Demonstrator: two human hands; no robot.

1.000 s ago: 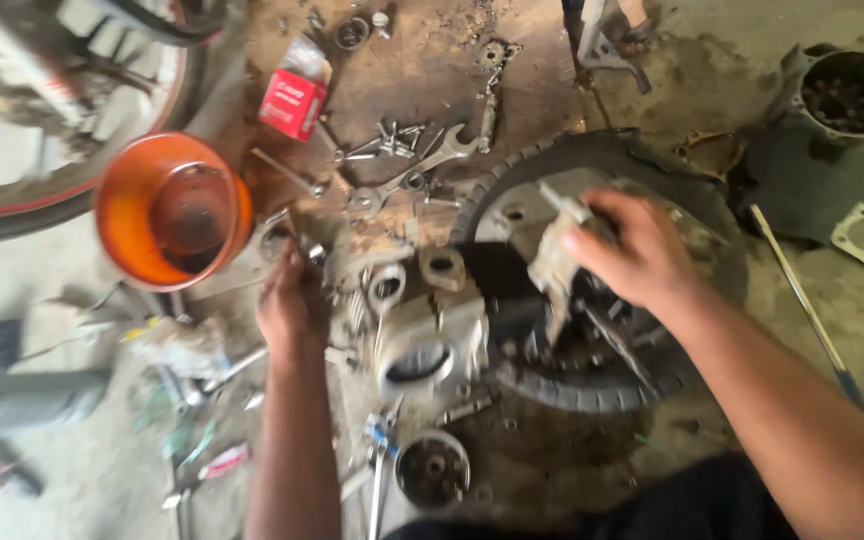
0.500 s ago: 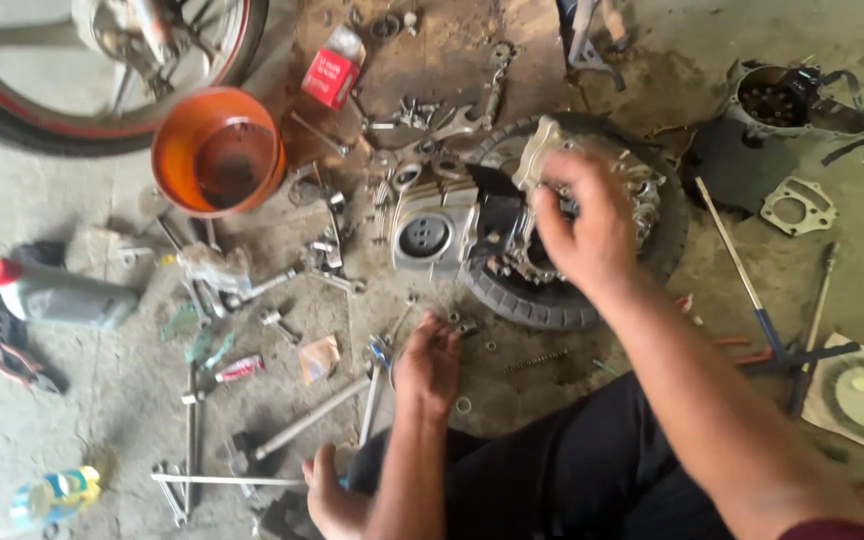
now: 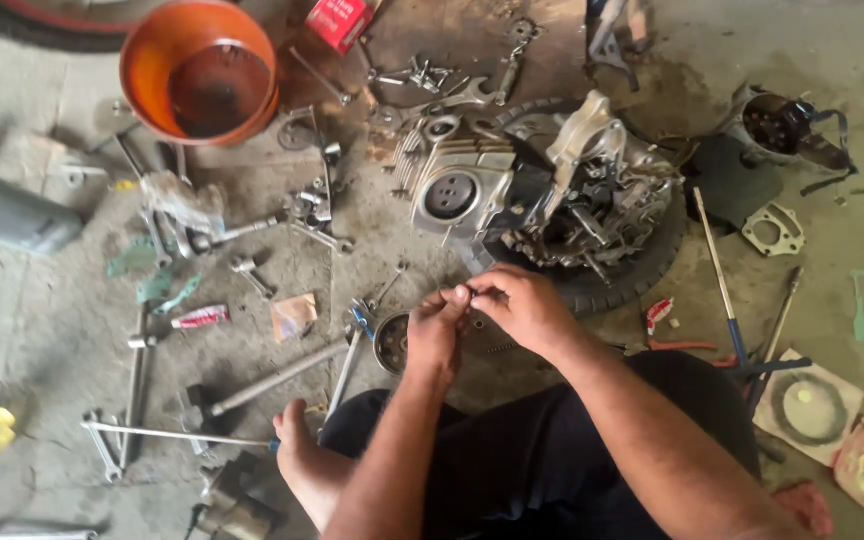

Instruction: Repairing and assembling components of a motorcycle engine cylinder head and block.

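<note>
Both hands meet just in front of the engine block (image 3: 512, 195) that rests on the tyre (image 3: 642, 275): the left hand (image 3: 437, 330) and right hand (image 3: 522, 305) have their fingers pinched shut on a small metal part (image 3: 464, 293), probably a fastener, too tiny to name. It looks like fitting or sorting that piece, which calls for fine fingertip work.

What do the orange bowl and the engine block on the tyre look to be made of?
Orange bowl: likely plastic, with uniform bright colour and a smooth, softly glossy rim. Engine block: apparently cast metal, dull silver-grey with ribbed fins and grime. Tyre: black rubber, matte.
</note>
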